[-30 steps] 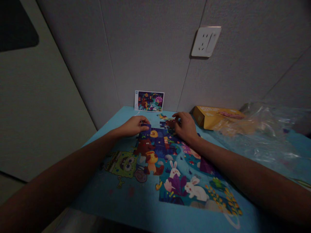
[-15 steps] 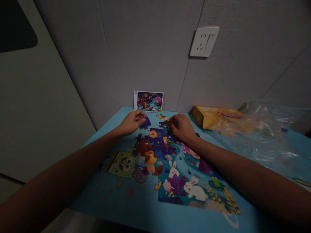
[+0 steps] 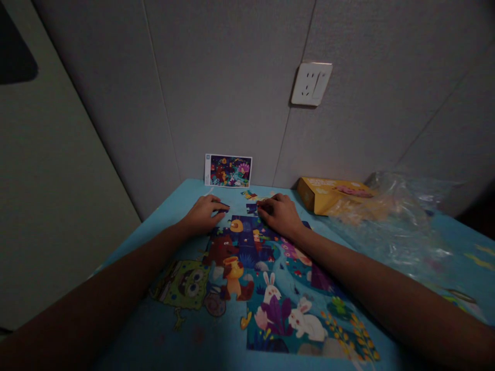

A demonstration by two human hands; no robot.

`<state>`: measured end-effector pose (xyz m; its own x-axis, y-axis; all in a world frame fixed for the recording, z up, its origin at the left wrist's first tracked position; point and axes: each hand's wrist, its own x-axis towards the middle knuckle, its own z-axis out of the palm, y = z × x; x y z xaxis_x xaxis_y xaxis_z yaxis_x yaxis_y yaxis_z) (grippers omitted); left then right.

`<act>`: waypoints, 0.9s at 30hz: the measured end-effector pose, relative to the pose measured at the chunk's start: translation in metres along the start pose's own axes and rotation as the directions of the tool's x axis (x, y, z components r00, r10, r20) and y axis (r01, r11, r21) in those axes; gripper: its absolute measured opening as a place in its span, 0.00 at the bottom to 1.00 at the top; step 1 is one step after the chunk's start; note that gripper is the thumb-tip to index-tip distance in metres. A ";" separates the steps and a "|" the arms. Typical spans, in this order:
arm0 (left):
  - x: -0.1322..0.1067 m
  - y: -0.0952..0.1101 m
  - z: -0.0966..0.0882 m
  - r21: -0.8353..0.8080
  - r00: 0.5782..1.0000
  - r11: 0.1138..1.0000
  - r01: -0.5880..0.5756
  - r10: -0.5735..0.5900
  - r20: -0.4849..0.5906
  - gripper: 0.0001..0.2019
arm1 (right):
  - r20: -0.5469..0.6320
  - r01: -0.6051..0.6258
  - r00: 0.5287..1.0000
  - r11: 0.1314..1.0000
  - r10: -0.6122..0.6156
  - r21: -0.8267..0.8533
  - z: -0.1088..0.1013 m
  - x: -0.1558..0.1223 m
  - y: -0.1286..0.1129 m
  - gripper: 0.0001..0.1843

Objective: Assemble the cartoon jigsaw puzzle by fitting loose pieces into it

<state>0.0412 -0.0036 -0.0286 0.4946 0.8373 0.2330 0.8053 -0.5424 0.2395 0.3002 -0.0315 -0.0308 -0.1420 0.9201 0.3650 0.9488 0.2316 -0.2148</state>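
A partly built jigsaw puzzle [image 3: 270, 288] with rabbits and a bear lies on the blue table cover [image 3: 162, 216]. My left hand [image 3: 201, 215] rests at the puzzle's far left corner, fingers curled and pinching a dark blue puzzle piece [image 3: 224, 209]. My right hand [image 3: 281, 215] sits at the puzzle's far edge, fingers bent onto another dark loose piece [image 3: 252, 208]. One more small loose piece [image 3: 249, 195] lies just beyond the hands. The hands are about a hand's width apart.
A picture card [image 3: 228, 170] of the puzzle leans against the grey wall. A yellow box [image 3: 328, 193] and a crumpled clear plastic bag [image 3: 398, 226] lie at the right. A wall socket [image 3: 311, 84] is above. A SpongeBob print [image 3: 184, 281] marks the cover at the left.
My left hand lifted its dark piece away from the puzzle's corner, then brought it back down near the edge. My right hand slid a little left. The camera tilted up.
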 end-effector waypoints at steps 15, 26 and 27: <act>0.004 -0.010 0.012 0.037 0.992 0.995 0.095 -0.091 -0.086 0.18 | -0.009 -0.054 0.999 0.997 0.054 -0.053 -0.002 0.000 0.000 0.20; 0.006 -0.003 0.014 0.104 0.979 0.985 0.136 -0.118 -0.167 0.18 | -0.010 -0.058 0.998 0.991 0.057 -0.117 -0.001 0.002 -0.001 0.17; 0.006 -0.002 0.014 0.095 0.978 0.985 0.142 -0.125 -0.167 0.18 | -0.009 -0.065 0.998 0.992 0.064 -0.112 -0.001 0.006 -0.002 0.17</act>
<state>0.0466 0.0034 -0.0411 0.3288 0.8749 0.3555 0.8945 -0.4093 0.1799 0.2980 -0.0266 -0.0276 -0.0782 0.9301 0.3589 0.9816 0.1348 -0.1356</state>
